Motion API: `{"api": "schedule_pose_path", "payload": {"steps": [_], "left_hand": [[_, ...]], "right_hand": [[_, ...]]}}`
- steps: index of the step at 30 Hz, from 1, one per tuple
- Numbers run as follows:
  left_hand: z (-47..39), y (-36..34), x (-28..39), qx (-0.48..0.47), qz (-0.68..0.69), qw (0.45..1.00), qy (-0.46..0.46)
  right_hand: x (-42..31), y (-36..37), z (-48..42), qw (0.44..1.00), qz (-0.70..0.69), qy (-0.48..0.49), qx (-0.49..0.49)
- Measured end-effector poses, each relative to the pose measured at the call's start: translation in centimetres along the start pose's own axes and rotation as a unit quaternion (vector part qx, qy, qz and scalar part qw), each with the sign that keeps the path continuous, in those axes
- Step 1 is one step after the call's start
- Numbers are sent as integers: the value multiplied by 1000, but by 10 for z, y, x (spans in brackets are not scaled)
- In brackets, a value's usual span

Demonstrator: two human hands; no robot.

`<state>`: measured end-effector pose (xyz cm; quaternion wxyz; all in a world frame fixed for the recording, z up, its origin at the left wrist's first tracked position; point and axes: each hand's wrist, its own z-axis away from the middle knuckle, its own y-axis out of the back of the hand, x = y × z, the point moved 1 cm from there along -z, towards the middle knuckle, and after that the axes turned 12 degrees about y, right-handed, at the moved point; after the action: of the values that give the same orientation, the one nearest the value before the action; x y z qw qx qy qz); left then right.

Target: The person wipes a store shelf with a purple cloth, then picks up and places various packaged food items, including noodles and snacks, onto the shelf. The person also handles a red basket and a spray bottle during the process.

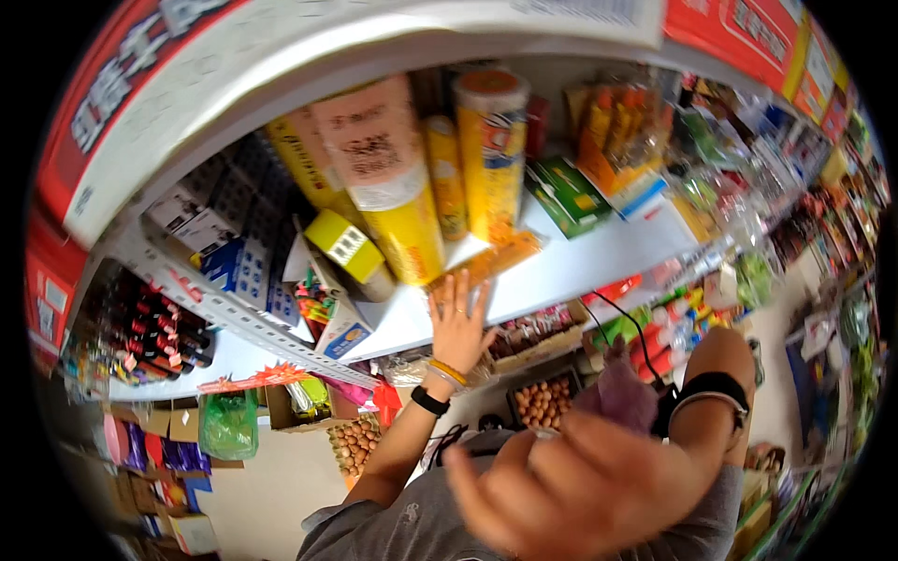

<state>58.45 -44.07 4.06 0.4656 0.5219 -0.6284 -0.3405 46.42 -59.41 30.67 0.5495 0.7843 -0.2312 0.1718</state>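
Observation:
On the white shelf, my left hand [459, 315] lies with fingers spread at the near end of a flat orange packet [501, 256]. Just behind it stand a tall yellow cylinder with a pink label [382, 182], a slim yellow canister [446, 175] and a yellow tube [491, 154]. My right hand [561, 477] is raised close to the camera, blurred, its fingers partly curled; whether it holds anything is unclear. A purple cloth or bag [624, 393] hangs behind it, by the forearm.
A green box [568, 196] and bagged orange bottles [617, 126] stand farther right. Left are an open carton of colourful items [316, 301] and a perforated metal divider [259, 329]. Egg trays [354, 445] and a crate of eggs [544, 402] sit below. A shelf edge [421, 35] arches overhead.

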Motion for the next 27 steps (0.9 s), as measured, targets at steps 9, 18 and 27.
{"api": "schedule_pose_path", "payload": {"steps": [9, 18, 27], "left_hand": [[2, 0, -1, 23, -29, 999, -7], [2, 3, -2, 2, -20, 1000, -2], [4, 9, 1, 17, -11, 1000, -5]], "right_hand": [[82, -209, 73, 950, -126, -146, -244], [100, -288, 88, 934, -131, -277, -184], [81, -311, 86, 919, -140, -335, -152]]}}
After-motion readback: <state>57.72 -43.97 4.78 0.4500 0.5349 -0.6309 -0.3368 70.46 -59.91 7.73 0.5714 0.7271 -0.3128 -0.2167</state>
